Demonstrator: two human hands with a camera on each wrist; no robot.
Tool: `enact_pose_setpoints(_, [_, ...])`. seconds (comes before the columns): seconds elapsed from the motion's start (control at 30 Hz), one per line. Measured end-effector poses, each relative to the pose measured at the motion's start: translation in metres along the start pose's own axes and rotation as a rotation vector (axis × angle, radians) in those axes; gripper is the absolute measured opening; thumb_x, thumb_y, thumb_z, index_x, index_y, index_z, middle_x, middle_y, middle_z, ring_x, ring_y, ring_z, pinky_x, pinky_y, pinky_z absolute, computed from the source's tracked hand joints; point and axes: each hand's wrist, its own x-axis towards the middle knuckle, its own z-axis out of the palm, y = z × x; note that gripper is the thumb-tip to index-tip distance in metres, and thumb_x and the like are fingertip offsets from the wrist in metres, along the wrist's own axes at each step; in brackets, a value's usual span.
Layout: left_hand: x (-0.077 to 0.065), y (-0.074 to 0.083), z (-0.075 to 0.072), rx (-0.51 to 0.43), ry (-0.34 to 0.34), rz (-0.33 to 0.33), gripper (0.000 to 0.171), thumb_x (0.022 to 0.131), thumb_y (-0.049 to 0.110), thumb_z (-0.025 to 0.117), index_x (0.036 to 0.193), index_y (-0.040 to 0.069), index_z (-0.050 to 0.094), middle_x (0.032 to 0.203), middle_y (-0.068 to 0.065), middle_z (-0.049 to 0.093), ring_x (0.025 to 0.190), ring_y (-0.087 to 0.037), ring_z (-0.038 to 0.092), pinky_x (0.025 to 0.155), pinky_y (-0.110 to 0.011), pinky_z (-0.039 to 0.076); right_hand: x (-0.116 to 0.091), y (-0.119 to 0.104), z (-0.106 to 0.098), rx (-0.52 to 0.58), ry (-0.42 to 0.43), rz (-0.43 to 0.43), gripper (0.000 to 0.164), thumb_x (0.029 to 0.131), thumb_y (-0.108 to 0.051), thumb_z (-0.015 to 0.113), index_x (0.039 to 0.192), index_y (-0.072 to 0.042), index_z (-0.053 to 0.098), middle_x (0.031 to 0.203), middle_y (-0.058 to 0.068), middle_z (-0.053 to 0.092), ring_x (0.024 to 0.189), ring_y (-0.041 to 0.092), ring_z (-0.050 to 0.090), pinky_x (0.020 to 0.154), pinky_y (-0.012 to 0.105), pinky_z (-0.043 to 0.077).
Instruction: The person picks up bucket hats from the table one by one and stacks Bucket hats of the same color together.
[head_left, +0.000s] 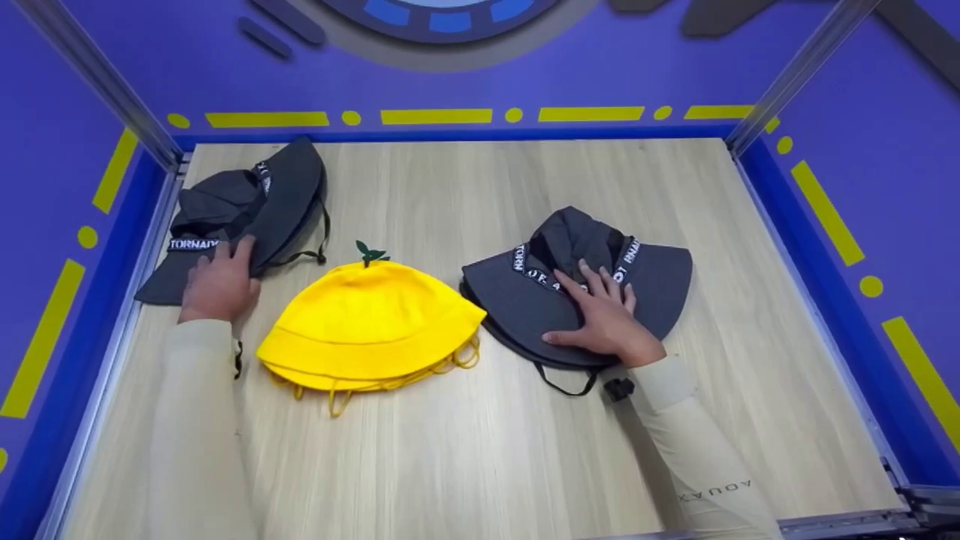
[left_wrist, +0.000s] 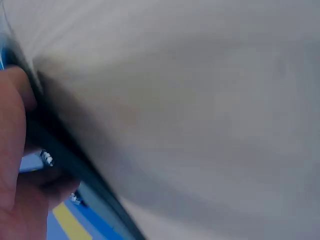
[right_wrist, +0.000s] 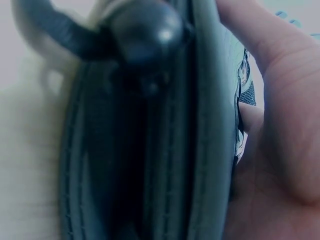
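At the far left of the head view lies a dark grey bucket hat (head_left: 217, 206) with a lettered band and a black chin cord. My left hand (head_left: 220, 283) rests on its brim, fingers pointing toward the crown. In the left wrist view that dark brim (left_wrist: 95, 175) shows edge-on beside the fingers. On the right, a stack of similar grey hats (head_left: 499, 300) sits crown up. My right hand (head_left: 606, 319) lies on the front brim with its fingers spread over the band. The right wrist view shows layered brim edges (right_wrist: 210, 150) and a black cord toggle (right_wrist: 147, 32).
Between the two grey piles sits a stack of yellow bucket hats (head_left: 367, 322) with a green leaf sprout on top and yellow cords hanging out below. The wooden tabletop (head_left: 450, 465) is bordered by metal rails and blue-purple panels (head_left: 480, 82) at the back and sides.
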Motion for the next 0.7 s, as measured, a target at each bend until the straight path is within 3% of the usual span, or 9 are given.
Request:
enact_pose_setpoints(0.17, [-0.003,-0.003,0.011,0.001,0.063,-0.095,0.069,0.096,0.003,0.051,0.16,0.017,0.031,0.15,-0.04,0.025,0.119,-0.068,0.034,0.096,-0.075,0.031,0.003,-0.003,0.003,-0.007,-0.003,-0.011,0.11,0.073,-0.077,0.075,0.163,-0.042,0.022,0.174,0.009,0.005,0.158,0.044,-0.001,0.116,0.077,-0.004])
enact_pose_setpoints(0.3, [-0.003,-0.004,0.011,-0.109,0.119,-0.141,0.072,0.094,-0.004,0.04,0.161,0.023,0.035,0.155,-0.036,0.025,0.122,-0.061,0.031,0.096,-0.07,0.027,0.003,-0.003,0.003,-0.002,0.006,-0.017,0.11,0.072,-0.077,0.076,0.162,-0.043,0.022,0.174,0.009,0.005,0.158,0.044,0.0,0.116,0.077,-0.003])
enact_pose_setpoints(0.5, [-0.006,-0.007,0.01,-0.251,0.235,-0.085,0.074,0.092,-0.008,0.035,0.159,0.023,0.039,0.163,-0.027,0.03,0.147,-0.055,0.026,0.122,-0.067,0.018,0.002,-0.001,0.004,0.0,0.01,-0.014,0.11,0.072,-0.077,0.075,0.162,-0.042,0.023,0.174,0.009,0.006,0.158,0.044,0.001,0.116,0.077,-0.003])
enact_pose_setpoints(0.57, [-0.006,-0.005,0.007,-0.268,0.273,-0.062,0.073,0.091,-0.01,0.034,0.158,0.02,0.042,0.163,-0.026,0.032,0.151,-0.053,0.025,0.125,-0.064,0.014,0.002,0.0,0.003,-0.003,0.01,-0.012,0.11,0.072,-0.077,0.075,0.162,-0.042,0.023,0.174,0.01,0.006,0.158,0.044,0.001,0.116,0.077,-0.003])
enact_pose_setpoints(0.7, [-0.001,0.005,-0.003,-0.266,0.363,-0.013,0.067,0.091,-0.012,0.036,0.152,0.011,0.048,0.159,-0.026,0.04,0.148,-0.052,0.033,0.127,-0.059,0.017,0.002,0.001,-0.001,-0.013,0.006,-0.005,0.11,0.072,-0.077,0.075,0.162,-0.042,0.023,0.174,0.01,0.006,0.158,0.045,0.001,0.116,0.078,-0.002])
